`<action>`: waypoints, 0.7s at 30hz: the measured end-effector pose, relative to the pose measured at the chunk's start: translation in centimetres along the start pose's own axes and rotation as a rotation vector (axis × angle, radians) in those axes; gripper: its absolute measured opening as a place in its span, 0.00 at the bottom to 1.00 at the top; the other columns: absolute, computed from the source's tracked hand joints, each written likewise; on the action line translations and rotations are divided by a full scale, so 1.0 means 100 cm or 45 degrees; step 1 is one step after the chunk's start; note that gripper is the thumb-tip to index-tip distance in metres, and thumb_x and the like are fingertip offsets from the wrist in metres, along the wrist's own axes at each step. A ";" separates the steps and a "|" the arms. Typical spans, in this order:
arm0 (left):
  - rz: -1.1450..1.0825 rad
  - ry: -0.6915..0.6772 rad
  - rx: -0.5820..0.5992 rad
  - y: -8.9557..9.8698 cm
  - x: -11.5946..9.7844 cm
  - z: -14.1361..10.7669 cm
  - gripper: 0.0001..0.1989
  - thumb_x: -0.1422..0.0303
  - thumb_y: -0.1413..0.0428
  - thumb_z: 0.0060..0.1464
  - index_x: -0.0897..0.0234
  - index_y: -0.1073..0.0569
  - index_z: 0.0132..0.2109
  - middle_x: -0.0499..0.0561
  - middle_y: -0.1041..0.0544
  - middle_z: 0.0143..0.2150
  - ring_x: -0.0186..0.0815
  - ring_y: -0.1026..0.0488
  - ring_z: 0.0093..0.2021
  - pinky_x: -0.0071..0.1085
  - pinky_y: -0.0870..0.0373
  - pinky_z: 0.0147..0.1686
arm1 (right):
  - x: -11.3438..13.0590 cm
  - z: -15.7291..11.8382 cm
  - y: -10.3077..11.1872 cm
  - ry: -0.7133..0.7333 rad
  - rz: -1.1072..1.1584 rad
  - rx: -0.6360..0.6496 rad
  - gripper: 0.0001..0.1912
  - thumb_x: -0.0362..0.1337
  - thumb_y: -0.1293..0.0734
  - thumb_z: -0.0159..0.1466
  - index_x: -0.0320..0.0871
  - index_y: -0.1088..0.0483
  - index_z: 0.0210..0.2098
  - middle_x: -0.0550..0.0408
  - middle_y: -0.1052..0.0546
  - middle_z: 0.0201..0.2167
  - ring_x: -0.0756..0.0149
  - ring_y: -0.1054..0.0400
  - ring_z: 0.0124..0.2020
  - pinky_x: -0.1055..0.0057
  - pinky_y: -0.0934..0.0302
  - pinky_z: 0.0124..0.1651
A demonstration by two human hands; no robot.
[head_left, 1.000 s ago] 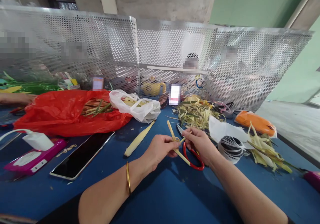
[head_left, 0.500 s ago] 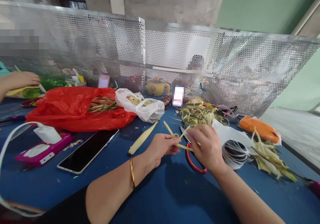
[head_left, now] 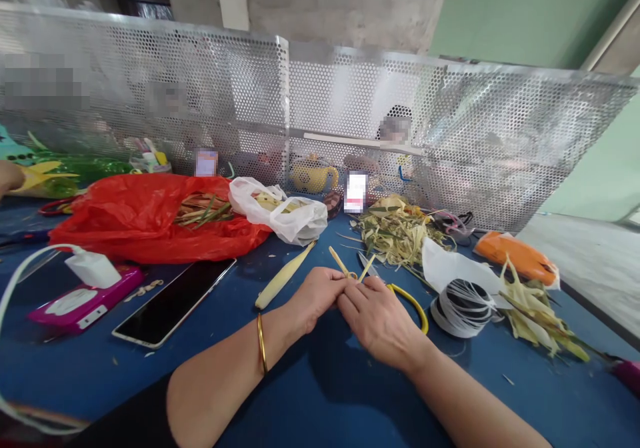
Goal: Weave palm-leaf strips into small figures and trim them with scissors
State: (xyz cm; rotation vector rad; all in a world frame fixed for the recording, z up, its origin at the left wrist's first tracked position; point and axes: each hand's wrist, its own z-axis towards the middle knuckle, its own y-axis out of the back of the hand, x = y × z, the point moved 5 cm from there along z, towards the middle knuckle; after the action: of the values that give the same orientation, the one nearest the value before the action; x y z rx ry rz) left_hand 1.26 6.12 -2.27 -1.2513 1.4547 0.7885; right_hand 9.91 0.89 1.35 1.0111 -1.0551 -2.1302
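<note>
Pale yellow husk strips (head_left: 367, 268) stick up between my two hands, with a small loop where they meet. My left hand (head_left: 323, 295) pinches them from the left, a gold bangle on its wrist. Against its fingertips, my right hand (head_left: 375, 311) is closed on the strips too, its back hiding their lower ends. Scissors (head_left: 413, 308) with a yellow handle lie partly behind my right hand. A pale husk piece (head_left: 285, 277) rests on the table to the left of my hands.
On the blue table (head_left: 240, 395) are a red bag (head_left: 120, 215), a white bag (head_left: 300, 221), a phone (head_left: 175, 301), a magenta power strip (head_left: 85, 301), a husk pile (head_left: 400, 235), a wire spool (head_left: 463, 308) and an orange packet (head_left: 515, 258). Another person's hand (head_left: 10, 178) shows far left.
My right hand has moved left and down to meet my left hand, covering the strips' lower ends. The scissors' yellow handle now shows. The other person's hand has moved left.
</note>
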 end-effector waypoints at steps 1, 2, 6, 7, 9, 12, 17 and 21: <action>0.061 -0.046 -0.002 0.002 -0.001 0.001 0.14 0.61 0.37 0.38 0.68 0.29 0.22 0.44 0.34 0.18 0.28 0.38 0.22 0.25 0.45 0.24 | -0.001 0.000 0.001 -0.021 0.038 -0.009 0.12 0.25 0.46 0.67 0.41 0.35 0.31 0.52 0.31 0.29 0.62 0.39 0.31 0.64 0.50 0.37; 0.127 -0.102 -0.010 0.003 -0.002 0.002 0.15 0.60 0.37 0.39 0.67 0.30 0.21 0.43 0.36 0.17 0.27 0.40 0.21 0.25 0.46 0.23 | -0.002 0.000 0.002 -0.045 0.075 -0.022 0.13 0.25 0.47 0.66 0.41 0.35 0.30 0.52 0.30 0.29 0.63 0.39 0.30 0.64 0.50 0.37; 0.197 -0.244 0.020 0.005 -0.008 0.006 0.18 0.58 0.38 0.41 0.66 0.34 0.18 0.42 0.40 0.15 0.26 0.44 0.19 0.26 0.48 0.21 | -0.010 -0.001 0.006 -0.179 0.249 -0.100 0.13 0.25 0.48 0.66 0.40 0.36 0.31 0.54 0.30 0.27 0.66 0.40 0.26 0.66 0.52 0.34; 0.154 -0.231 0.040 0.004 -0.008 0.006 0.19 0.57 0.38 0.41 0.65 0.35 0.18 0.42 0.40 0.16 0.27 0.44 0.19 0.26 0.46 0.21 | -0.011 -0.001 0.008 -0.204 0.294 -0.116 0.13 0.25 0.48 0.66 0.40 0.35 0.31 0.55 0.30 0.27 0.66 0.40 0.26 0.66 0.52 0.34; 0.069 -0.186 0.061 0.002 -0.008 0.005 0.20 0.55 0.37 0.39 0.66 0.33 0.19 0.42 0.39 0.16 0.27 0.42 0.20 0.26 0.45 0.22 | -0.012 -0.001 0.009 -0.206 0.349 -0.139 0.13 0.26 0.47 0.67 0.41 0.36 0.31 0.56 0.30 0.26 0.67 0.40 0.25 0.67 0.51 0.34; 0.038 -0.154 0.036 0.001 -0.007 0.004 0.20 0.55 0.35 0.37 0.68 0.30 0.21 0.42 0.38 0.16 0.25 0.44 0.19 0.25 0.48 0.20 | -0.007 0.000 0.011 -0.126 0.355 -0.167 0.13 0.26 0.47 0.67 0.42 0.37 0.30 0.56 0.31 0.25 0.67 0.40 0.26 0.67 0.50 0.35; -0.092 -0.007 0.062 0.003 -0.001 0.003 0.19 0.57 0.33 0.35 0.70 0.27 0.25 0.45 0.33 0.18 0.26 0.40 0.19 0.25 0.46 0.20 | 0.001 0.000 0.011 -0.051 0.378 -0.194 0.13 0.26 0.46 0.67 0.41 0.36 0.30 0.55 0.30 0.26 0.66 0.38 0.29 0.66 0.46 0.41; -0.227 0.200 0.177 -0.003 0.005 -0.001 0.18 0.62 0.31 0.31 0.70 0.25 0.28 0.48 0.27 0.23 0.30 0.33 0.23 0.26 0.40 0.24 | 0.006 0.001 0.011 -0.005 0.396 -0.178 0.14 0.27 0.47 0.67 0.41 0.35 0.30 0.54 0.30 0.26 0.65 0.38 0.30 0.66 0.44 0.45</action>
State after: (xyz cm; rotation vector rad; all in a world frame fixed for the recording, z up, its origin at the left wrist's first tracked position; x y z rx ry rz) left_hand 1.53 5.87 -2.66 -1.3382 1.4719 0.4702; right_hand 9.64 -0.10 2.08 0.7255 -0.9787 -1.9220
